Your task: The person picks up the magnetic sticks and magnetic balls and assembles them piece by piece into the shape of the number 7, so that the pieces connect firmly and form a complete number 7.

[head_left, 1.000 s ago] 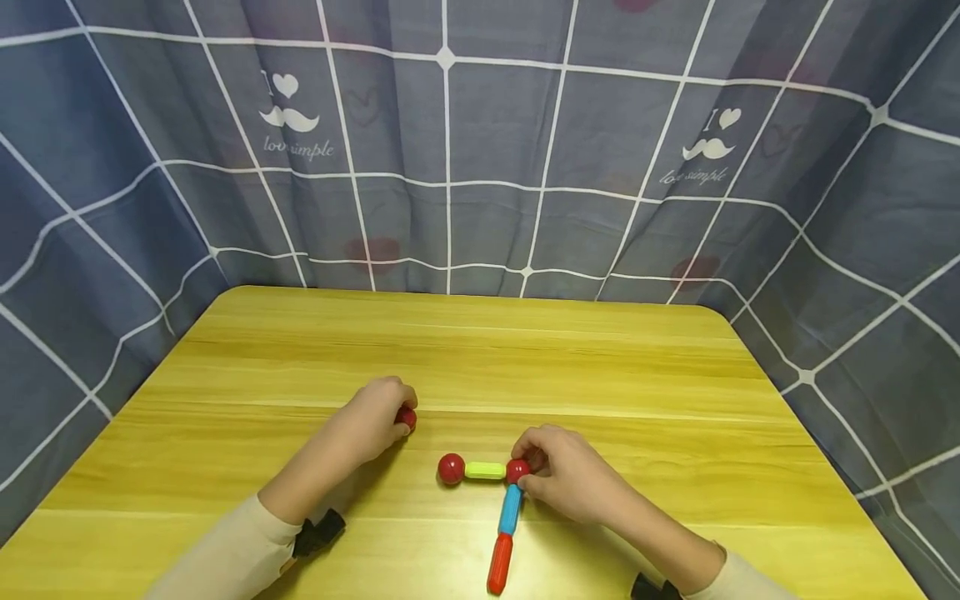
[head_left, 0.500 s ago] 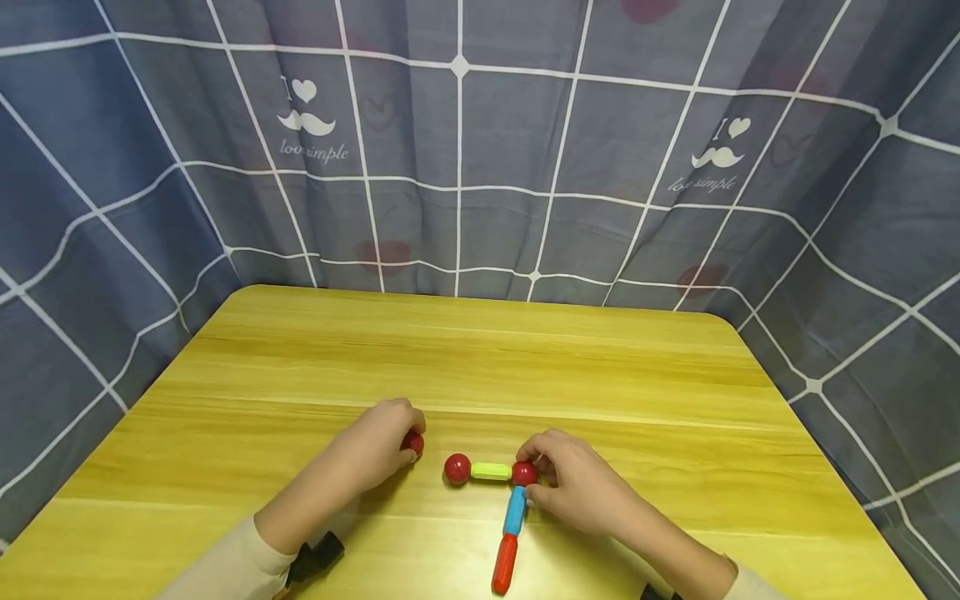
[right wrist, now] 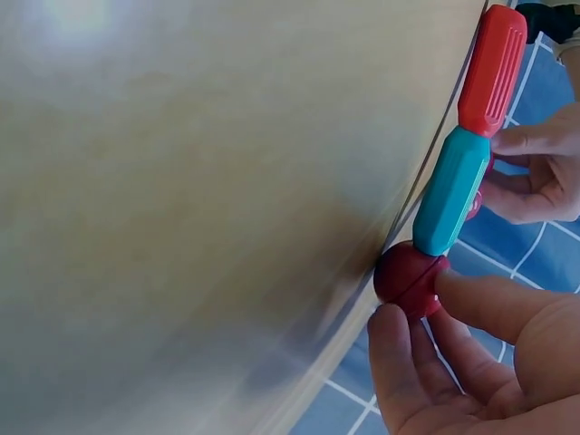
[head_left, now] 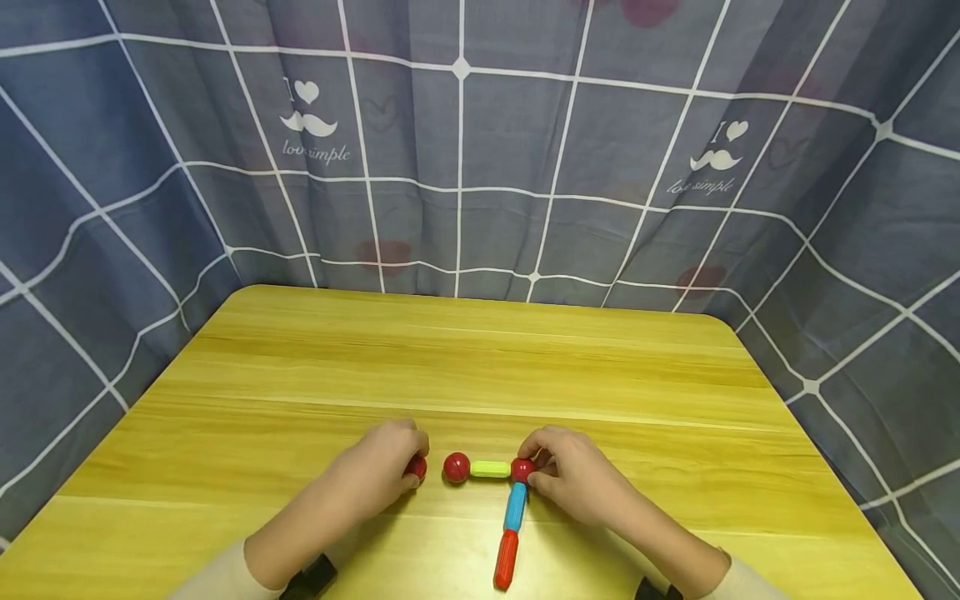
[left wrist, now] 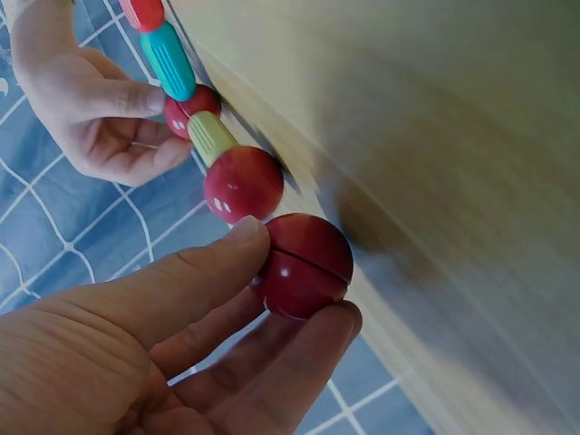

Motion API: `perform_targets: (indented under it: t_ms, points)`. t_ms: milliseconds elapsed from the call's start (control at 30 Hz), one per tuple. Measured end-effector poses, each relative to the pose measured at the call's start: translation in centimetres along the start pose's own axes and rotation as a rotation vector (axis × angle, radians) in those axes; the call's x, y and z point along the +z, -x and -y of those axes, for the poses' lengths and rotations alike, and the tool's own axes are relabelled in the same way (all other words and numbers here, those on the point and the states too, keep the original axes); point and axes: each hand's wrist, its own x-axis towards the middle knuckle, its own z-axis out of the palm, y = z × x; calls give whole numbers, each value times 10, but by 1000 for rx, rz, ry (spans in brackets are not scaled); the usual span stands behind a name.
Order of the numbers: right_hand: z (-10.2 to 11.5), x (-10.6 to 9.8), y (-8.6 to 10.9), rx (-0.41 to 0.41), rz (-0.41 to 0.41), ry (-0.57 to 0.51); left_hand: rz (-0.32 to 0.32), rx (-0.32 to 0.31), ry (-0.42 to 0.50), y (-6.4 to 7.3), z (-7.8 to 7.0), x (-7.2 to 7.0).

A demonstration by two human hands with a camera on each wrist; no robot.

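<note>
My left hand (head_left: 378, 467) pinches a loose red ball (left wrist: 308, 265) between thumb and fingers, a little left of a joined set of pieces. That set begins with another red ball (head_left: 456, 467), followed by a short yellow-green rod (head_left: 491, 469) and a corner red ball (head_left: 522, 470). From the corner, a blue rod (head_left: 515, 507) runs toward the near edge, ending in a red rod (head_left: 506, 560). With thumb and fingertips my right hand (head_left: 573, 473) holds the corner ball. In the left wrist view, a seam line crosses the loose ball.
Everything lies on a yellow wood-grain table (head_left: 465, 358). A grey-blue curtain (head_left: 495, 142) with white grid lines surrounds its back and sides. Dark straps (head_left: 309, 577) sit at the wrists.
My left hand has come nearer along the table with its red ball, now level with the joined pieces. The right hand stays at the corner ball, its fingers shifting slightly.
</note>
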Motion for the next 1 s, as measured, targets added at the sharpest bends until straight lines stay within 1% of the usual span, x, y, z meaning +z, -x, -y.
perform_targets:
  t_ms: [300,467,567,700,800,900,1000]
  points:
    - [-1,-1,4,-14,8,28,53,65,38,10,-10,2]
    - [3,0,9,-10,-31,97,79,82,64,12,-16,4]
    - [7,0,12,-35,-68,147,107,88,61,12,-20,5]
    - [11,1,17,-118,-86,185,131,105,49,14,-25,5]
    - [13,3,20,-206,-66,211,148,114,51,16,-29,6]
    - [15,4,22,-312,-24,240,173,113,49,17,-33,8]
    - [18,6,23,-416,41,274,198,99,40,18,-37,10]
